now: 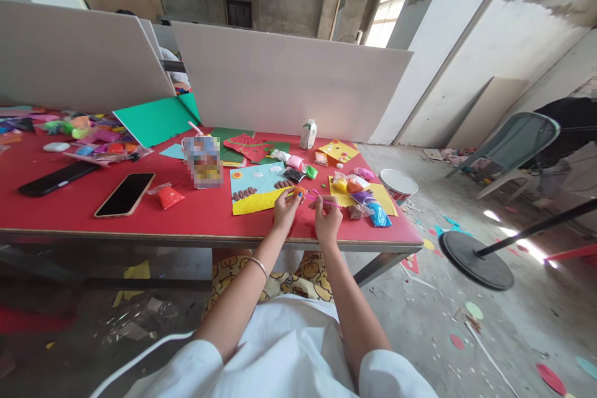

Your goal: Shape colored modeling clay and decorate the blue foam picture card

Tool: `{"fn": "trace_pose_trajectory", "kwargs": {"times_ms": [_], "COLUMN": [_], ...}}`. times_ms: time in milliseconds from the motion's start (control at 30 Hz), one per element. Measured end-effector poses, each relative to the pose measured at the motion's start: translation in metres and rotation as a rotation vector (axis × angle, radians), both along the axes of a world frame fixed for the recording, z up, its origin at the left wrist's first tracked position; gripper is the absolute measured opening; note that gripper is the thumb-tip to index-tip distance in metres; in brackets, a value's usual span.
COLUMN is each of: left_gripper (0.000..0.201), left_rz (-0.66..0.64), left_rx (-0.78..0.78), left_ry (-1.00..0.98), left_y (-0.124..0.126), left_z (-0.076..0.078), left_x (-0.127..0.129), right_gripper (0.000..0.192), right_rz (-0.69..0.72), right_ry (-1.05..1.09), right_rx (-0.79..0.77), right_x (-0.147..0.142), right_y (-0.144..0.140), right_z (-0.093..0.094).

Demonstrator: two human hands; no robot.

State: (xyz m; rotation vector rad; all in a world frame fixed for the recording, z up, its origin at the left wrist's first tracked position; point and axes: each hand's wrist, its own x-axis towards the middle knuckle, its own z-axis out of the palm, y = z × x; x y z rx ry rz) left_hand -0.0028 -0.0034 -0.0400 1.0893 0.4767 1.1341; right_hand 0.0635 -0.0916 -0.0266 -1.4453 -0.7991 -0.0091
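Note:
My left hand (284,211) is closed on a small orange ball of clay (299,190) with a dark blue spot on its side. In my right hand (328,219) is a thin pink modelling tool (333,201), its tip pointing at the ball; whether it touches is too small to tell. Under and beside my left hand lies a light blue and yellow picture card (254,204) with brown clay rolls, clouds and a sun on it. Bags of soft clay in purple (362,197), blue (380,215) and other colours rest on a yellow sheet (389,198) right of my right hand.
On the red table (209,222) are a phone (125,194), a black case (58,178), a red clay bag (168,196), a small carton (308,135) and a green board (156,121). A white panel (289,81) stands behind. A bucket (398,183) is beyond the right edge.

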Motion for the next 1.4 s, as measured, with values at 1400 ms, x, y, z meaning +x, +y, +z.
{"fn": "trace_pose_trajectory", "kwargs": {"times_ms": [1400], "left_gripper": [0.042], "left_rz": [0.020], "left_rx": [0.006], "left_ry": [-0.006], "left_y": [0.0019], "left_z": [-0.0022], "left_x": [0.0013], "right_gripper": [0.023], "right_rz": [0.010], "right_ry": [-0.042], "right_rx": [-0.024], "right_x": [0.0042], "right_y": [0.0030], "right_z": [-0.0075]}}
